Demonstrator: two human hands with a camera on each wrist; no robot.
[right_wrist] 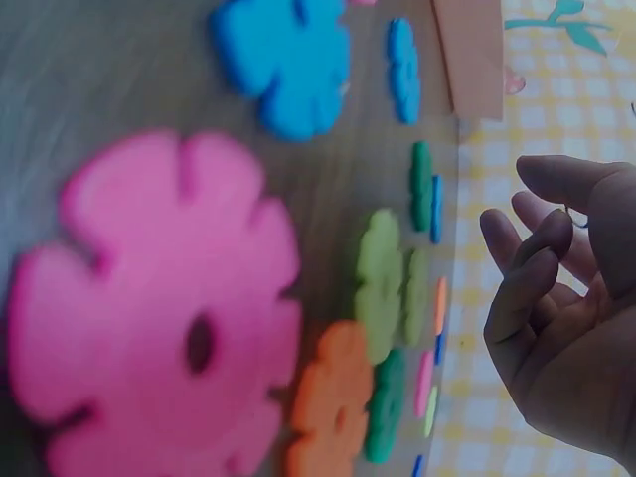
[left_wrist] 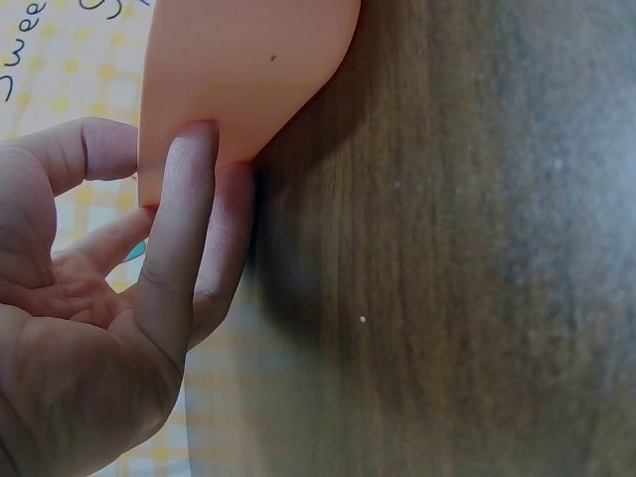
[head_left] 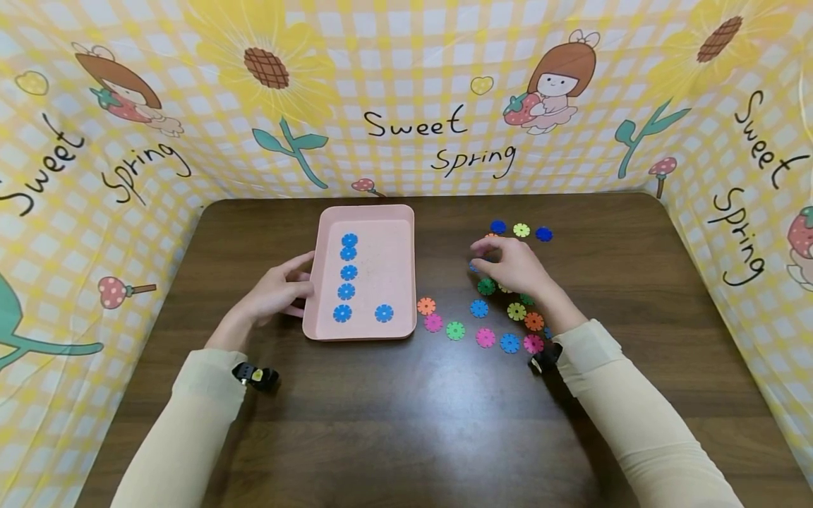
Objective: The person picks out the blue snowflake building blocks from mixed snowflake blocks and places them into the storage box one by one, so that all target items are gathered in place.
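Observation:
The pink tray (head_left: 386, 233) has several blue notched plastic discs, such as the blue disc (head_left: 348, 272), in a column along its left side and one more blue disc (head_left: 384, 313) near its right corner. My left hand (head_left: 276, 289) touches the tray's left side; in the left wrist view its extended fingers (left_wrist: 177, 238) lie against the outer wall. Over the loose discs on the right hovers my right hand (head_left: 508, 264), loosely bent with nothing between thumb and fingertips. A blue disc (head_left: 473, 267) lies by its thumb, partly covered; a green disc (head_left: 485, 286) is just nearer.
More notched discs lie right of the tray, including an orange disc (head_left: 426, 305), a pink disc (head_left: 485, 338) and a yellow-green disc (head_left: 521, 230). My right forearm covers some. The brown table (head_left: 394, 416) is enclosed by checked fabric (head_left: 406, 63) on three sides.

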